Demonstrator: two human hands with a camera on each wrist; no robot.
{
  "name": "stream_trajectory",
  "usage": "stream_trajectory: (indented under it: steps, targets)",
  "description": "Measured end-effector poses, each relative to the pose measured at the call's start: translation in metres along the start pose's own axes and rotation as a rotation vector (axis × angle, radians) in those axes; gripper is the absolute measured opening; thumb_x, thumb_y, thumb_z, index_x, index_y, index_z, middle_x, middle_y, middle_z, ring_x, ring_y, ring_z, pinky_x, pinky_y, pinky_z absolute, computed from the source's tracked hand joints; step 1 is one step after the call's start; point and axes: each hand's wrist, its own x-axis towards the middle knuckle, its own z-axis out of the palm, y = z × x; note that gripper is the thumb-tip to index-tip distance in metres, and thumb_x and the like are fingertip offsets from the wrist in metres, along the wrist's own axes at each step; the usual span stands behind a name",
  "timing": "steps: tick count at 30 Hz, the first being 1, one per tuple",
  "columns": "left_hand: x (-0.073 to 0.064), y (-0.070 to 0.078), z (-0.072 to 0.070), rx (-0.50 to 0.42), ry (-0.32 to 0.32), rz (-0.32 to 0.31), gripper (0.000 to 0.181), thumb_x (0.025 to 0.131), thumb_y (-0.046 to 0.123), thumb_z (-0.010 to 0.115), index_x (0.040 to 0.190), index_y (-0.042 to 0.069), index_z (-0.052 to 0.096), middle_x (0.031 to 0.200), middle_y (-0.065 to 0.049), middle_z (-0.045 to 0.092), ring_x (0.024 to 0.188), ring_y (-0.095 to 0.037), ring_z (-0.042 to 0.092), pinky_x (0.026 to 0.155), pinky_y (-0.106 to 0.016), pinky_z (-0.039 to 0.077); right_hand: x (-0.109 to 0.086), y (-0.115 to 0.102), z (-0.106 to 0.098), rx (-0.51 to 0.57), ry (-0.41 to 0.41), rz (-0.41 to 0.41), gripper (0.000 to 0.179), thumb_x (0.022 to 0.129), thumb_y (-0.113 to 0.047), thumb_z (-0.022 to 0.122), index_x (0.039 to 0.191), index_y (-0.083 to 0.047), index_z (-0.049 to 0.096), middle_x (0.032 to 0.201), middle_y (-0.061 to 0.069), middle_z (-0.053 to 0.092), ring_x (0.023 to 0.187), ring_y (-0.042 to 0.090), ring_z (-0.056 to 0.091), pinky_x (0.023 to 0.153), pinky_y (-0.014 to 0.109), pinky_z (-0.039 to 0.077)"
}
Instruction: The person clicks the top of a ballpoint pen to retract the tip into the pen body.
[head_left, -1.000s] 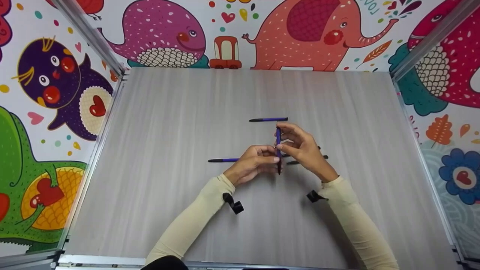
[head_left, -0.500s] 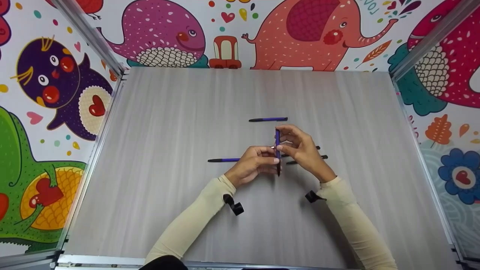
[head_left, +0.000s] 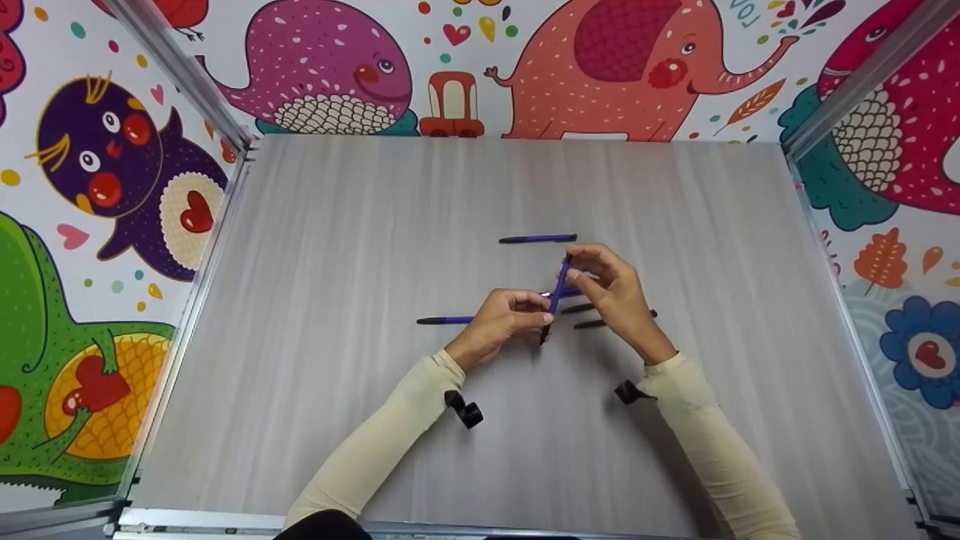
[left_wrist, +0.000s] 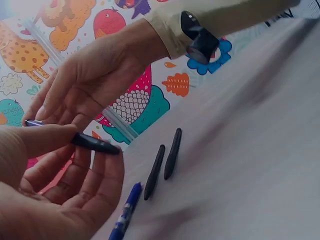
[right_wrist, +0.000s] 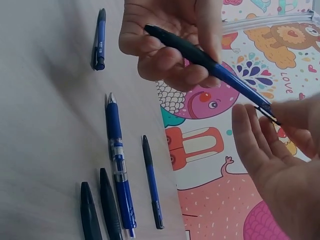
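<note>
Above the table, both hands hold one blue pen with a black grip section. My left hand pinches it by the black grip between thumb and fingers. At the clip end, the thumb and fingertips of my right hand pinch the barrel. The held pen slants, its clip end away from me and to the right in the head view. Below the hands lies a thicker blue pen with a silver tip, partly covered in the head view. Two black pens lie beside it.
One slim blue-and-black pen lies farther back on the table. Another slim pen lies left of my left hand, which covers its right end. Cartoon-printed walls and metal rails border the tabletop.
The held pen has turned from pointing straight away from me to a slant, its clip end swinging right. My right hand has shifted slightly right, uncovering more of the thicker blue pen.
</note>
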Motion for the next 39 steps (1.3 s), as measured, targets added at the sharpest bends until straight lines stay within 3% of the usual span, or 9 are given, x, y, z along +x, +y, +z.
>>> stream_trajectory:
  steps: [3,6,9,13,18,24,30,35,39]
  targets:
    - [-0.002,0.001,-0.004,0.065,0.01,0.023,0.019,0.098,0.005,0.08,0.115,-0.003,0.078,0.108,-0.023,0.077,0.089,-0.018,0.074,0.077,-0.03,0.063,0.001,0.002,-0.002,0.004,0.046,-0.016,0.024,0.105,0.008,0.067,0.128,0.014,0.066,0.117,0.032,0.069,0.103,0.022,0.076,0.089,0.043,0.065]
    - [-0.003,0.003,-0.008,0.135,0.021,0.043,0.02,0.099,0.005,0.079,0.116,-0.004,0.077,0.109,-0.026,0.076,0.088,-0.018,0.073,0.075,-0.03,0.061,0.002,0.004,-0.004,0.012,0.07,-0.016,0.019,0.105,0.01,0.067,0.123,0.016,0.068,0.113,0.028,0.071,0.099,0.021,0.077,0.088,0.044,0.065]
    - [-0.003,0.005,-0.011,0.192,0.039,0.059,0.019,0.099,0.005,0.078,0.115,-0.003,0.078,0.101,-0.018,0.077,0.085,-0.02,0.071,0.074,-0.033,0.058,0.002,0.006,-0.005,0.026,0.085,0.003,0.016,0.104,0.009,0.068,0.12,0.013,0.07,0.113,0.026,0.072,0.099,0.02,0.077,0.088,0.043,0.065]
    - [-0.003,0.009,-0.017,0.238,0.059,0.077,0.018,0.098,0.004,0.078,0.115,-0.004,0.078,0.096,-0.008,0.078,0.084,-0.019,0.071,0.078,-0.04,0.059,0.003,0.009,-0.006,0.036,0.086,0.016,0.015,0.105,0.009,0.068,0.119,0.014,0.07,0.114,0.034,0.07,0.1,0.02,0.077,0.088,0.04,0.065]
    - [-0.005,0.009,-0.024,0.261,0.086,0.09,0.021,0.098,0.001,0.077,0.118,-0.005,0.077,0.104,-0.012,0.077,0.089,-0.018,0.072,0.085,-0.046,0.061,0.003,0.015,-0.007,0.008,0.087,0.022,0.014,0.103,0.009,0.07,0.116,0.013,0.071,0.113,0.03,0.072,0.1,0.019,0.077,0.087,0.035,0.065]
    - [-0.006,0.008,-0.034,0.342,0.181,0.144,0.022,0.097,0.002,0.078,0.118,-0.002,0.079,0.103,-0.007,0.077,0.09,-0.018,0.071,0.082,-0.043,0.06,0.003,0.022,-0.007,-0.022,0.08,0.048,0.012,0.102,0.008,0.072,0.114,0.01,0.074,0.112,0.023,0.075,0.1,0.021,0.077,0.088,0.034,0.064]
    - [-0.006,0.01,-0.042,0.482,0.277,0.209,0.018,0.097,0.005,0.08,0.115,0.004,0.082,0.106,-0.005,0.079,0.099,-0.018,0.071,0.088,-0.031,0.06,0.005,0.028,-0.005,-0.066,0.079,0.101,0.012,0.102,0.004,0.076,0.114,0.006,0.075,0.11,0.02,0.076,0.099,0.033,0.076,0.086,0.03,0.064]
    - [-0.004,0.011,-0.047,0.553,0.317,0.221,0.016,0.099,0.007,0.081,0.115,0.008,0.082,0.108,-0.003,0.079,0.105,-0.02,0.071,0.095,-0.036,0.059,0.006,0.031,-0.003,-0.113,0.068,0.145,0.014,0.102,-0.002,0.078,0.115,0.003,0.076,0.11,0.017,0.077,0.1,0.047,0.074,0.085,0.026,0.063]
    - [-0.002,0.011,-0.051,0.612,0.331,0.254,0.014,0.1,0.006,0.08,0.114,0.008,0.082,0.11,-0.003,0.079,0.108,-0.02,0.07,0.096,-0.039,0.06,0.007,0.033,0.0,-0.166,0.07,0.169,0.013,0.103,-0.003,0.077,0.115,0.001,0.077,0.111,0.015,0.078,0.1,0.035,0.076,0.085,0.023,0.061]
